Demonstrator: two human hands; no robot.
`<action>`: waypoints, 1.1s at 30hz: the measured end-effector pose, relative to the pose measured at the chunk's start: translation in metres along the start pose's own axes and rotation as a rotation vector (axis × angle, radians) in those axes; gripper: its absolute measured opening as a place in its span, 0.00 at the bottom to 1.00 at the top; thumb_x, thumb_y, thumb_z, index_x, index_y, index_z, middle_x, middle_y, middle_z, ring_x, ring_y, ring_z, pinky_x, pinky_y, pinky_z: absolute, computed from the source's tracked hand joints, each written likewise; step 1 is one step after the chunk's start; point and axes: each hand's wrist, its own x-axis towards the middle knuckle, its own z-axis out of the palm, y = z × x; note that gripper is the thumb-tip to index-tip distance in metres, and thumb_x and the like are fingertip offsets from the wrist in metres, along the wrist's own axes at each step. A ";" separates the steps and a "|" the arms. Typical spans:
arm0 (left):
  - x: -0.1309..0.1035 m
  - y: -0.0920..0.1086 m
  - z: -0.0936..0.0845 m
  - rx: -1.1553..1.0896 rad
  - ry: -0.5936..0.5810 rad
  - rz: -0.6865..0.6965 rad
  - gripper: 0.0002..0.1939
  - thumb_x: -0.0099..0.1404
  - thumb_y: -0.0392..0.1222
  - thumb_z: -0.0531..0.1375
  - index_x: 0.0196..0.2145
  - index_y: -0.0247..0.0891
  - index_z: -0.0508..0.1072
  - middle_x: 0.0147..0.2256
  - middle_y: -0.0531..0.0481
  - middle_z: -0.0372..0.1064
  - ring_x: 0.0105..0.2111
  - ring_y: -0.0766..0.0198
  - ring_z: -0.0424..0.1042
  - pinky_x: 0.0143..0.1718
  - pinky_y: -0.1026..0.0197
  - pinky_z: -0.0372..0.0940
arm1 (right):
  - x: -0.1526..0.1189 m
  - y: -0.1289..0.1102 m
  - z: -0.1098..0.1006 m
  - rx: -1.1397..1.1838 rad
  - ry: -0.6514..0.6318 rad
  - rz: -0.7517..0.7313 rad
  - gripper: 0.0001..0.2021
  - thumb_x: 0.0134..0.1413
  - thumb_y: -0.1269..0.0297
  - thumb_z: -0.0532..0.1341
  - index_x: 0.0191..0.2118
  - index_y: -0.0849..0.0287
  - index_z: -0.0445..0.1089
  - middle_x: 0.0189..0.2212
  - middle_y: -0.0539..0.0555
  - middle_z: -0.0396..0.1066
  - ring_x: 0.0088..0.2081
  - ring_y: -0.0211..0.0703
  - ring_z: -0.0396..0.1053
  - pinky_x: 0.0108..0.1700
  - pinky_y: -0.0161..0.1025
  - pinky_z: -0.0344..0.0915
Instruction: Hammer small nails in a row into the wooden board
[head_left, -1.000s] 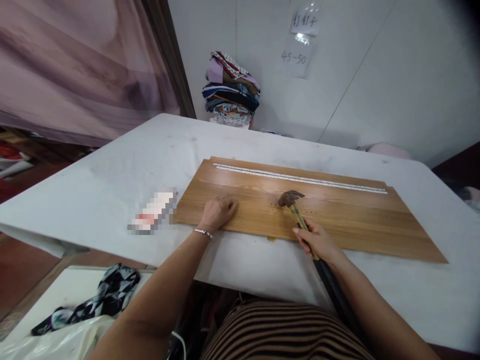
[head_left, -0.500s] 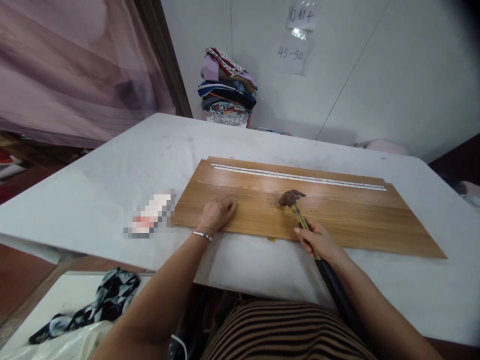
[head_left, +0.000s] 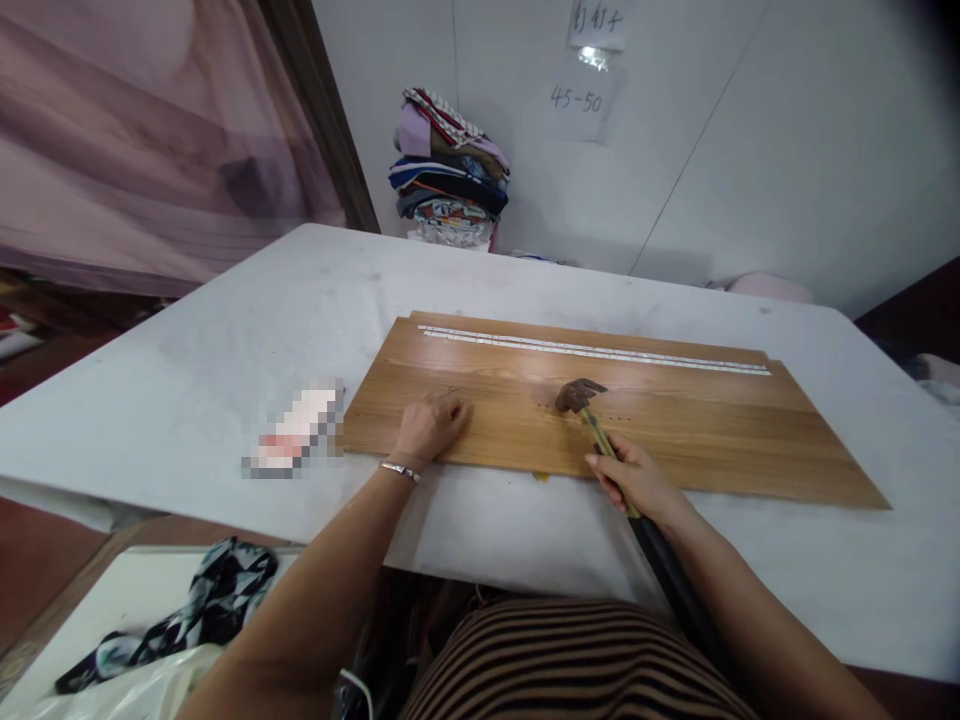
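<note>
My right hand point(head_left: 634, 472) is wrapped round the handle of a claw hammer point(head_left: 596, 428), whose rusty head is over the middle of a wooden board point(head_left: 510, 395). A row of small dark marks shows on the board on both sides of the hammer head. My left hand point(head_left: 433, 425) rests on the left part of the board with its fingers curled in. Whatever the fingers hold, if anything, is too small or hidden to make out. Two white measuring strips point(head_left: 592, 350) lie along the board's far side.
The board lies on a white-covered table point(head_left: 247, 320). Left of it is a blurred-out, phone-shaped item point(head_left: 296, 430). Folded cloths point(head_left: 454, 170) are stacked at the back by the wall. A patterned cloth point(head_left: 225, 590) lies on a lower white surface at the near left.
The whole view has shifted very slightly. Both hands and the hammer keep about the same places over the board.
</note>
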 end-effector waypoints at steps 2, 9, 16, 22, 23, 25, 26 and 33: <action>0.000 0.000 0.000 0.001 -0.009 -0.005 0.16 0.68 0.45 0.53 0.27 0.39 0.75 0.31 0.45 0.76 0.35 0.60 0.73 0.31 0.61 0.56 | -0.001 -0.001 0.000 0.004 0.002 -0.003 0.16 0.50 0.51 0.61 0.32 0.53 0.54 0.11 0.36 0.55 0.10 0.28 0.48 0.12 0.28 0.50; 0.000 -0.003 0.004 0.038 -0.023 -0.004 0.17 0.68 0.47 0.52 0.28 0.39 0.76 0.31 0.46 0.75 0.34 0.60 0.72 0.30 0.62 0.55 | -0.001 -0.002 -0.002 -0.019 0.004 -0.008 0.15 0.50 0.52 0.60 0.32 0.53 0.54 0.11 0.36 0.56 0.10 0.29 0.50 0.12 0.28 0.51; 0.000 -0.003 0.003 0.040 -0.009 0.006 0.17 0.68 0.46 0.52 0.27 0.39 0.75 0.31 0.46 0.76 0.34 0.60 0.72 0.30 0.61 0.55 | -0.002 -0.004 -0.001 -0.014 0.013 -0.001 0.15 0.49 0.52 0.60 0.33 0.53 0.54 0.10 0.36 0.56 0.10 0.29 0.49 0.12 0.28 0.50; 0.000 -0.003 0.002 0.040 -0.013 0.000 0.17 0.68 0.47 0.52 0.26 0.39 0.75 0.30 0.46 0.75 0.34 0.60 0.72 0.30 0.61 0.54 | -0.002 -0.003 0.000 -0.027 0.012 0.010 0.15 0.49 0.51 0.60 0.32 0.53 0.54 0.10 0.36 0.56 0.10 0.30 0.49 0.12 0.28 0.49; 0.000 -0.002 0.002 0.039 -0.014 0.001 0.18 0.68 0.47 0.52 0.26 0.39 0.74 0.30 0.46 0.75 0.34 0.61 0.72 0.30 0.61 0.54 | -0.001 -0.002 0.000 -0.026 0.011 0.009 0.15 0.49 0.51 0.60 0.32 0.53 0.54 0.10 0.36 0.56 0.10 0.30 0.49 0.12 0.28 0.49; 0.000 -0.002 0.001 0.034 -0.019 0.005 0.18 0.68 0.46 0.52 0.26 0.39 0.74 0.31 0.46 0.75 0.34 0.61 0.72 0.30 0.61 0.54 | -0.001 0.000 0.000 -0.018 0.006 0.003 0.15 0.49 0.51 0.60 0.32 0.53 0.54 0.10 0.36 0.56 0.10 0.30 0.49 0.12 0.29 0.50; 0.000 -0.002 0.001 0.032 -0.021 0.005 0.17 0.68 0.46 0.52 0.27 0.39 0.75 0.31 0.46 0.76 0.34 0.60 0.72 0.30 0.61 0.54 | -0.001 0.000 -0.001 -0.016 0.003 0.000 0.15 0.49 0.51 0.60 0.32 0.53 0.54 0.10 0.36 0.56 0.10 0.30 0.49 0.12 0.29 0.50; 0.000 -0.001 0.001 -0.004 -0.022 -0.015 0.17 0.68 0.46 0.52 0.26 0.39 0.75 0.31 0.45 0.75 0.34 0.59 0.72 0.31 0.61 0.55 | -0.002 -0.003 0.000 -0.027 0.001 0.000 0.16 0.49 0.50 0.60 0.32 0.53 0.54 0.10 0.36 0.56 0.10 0.30 0.49 0.13 0.29 0.50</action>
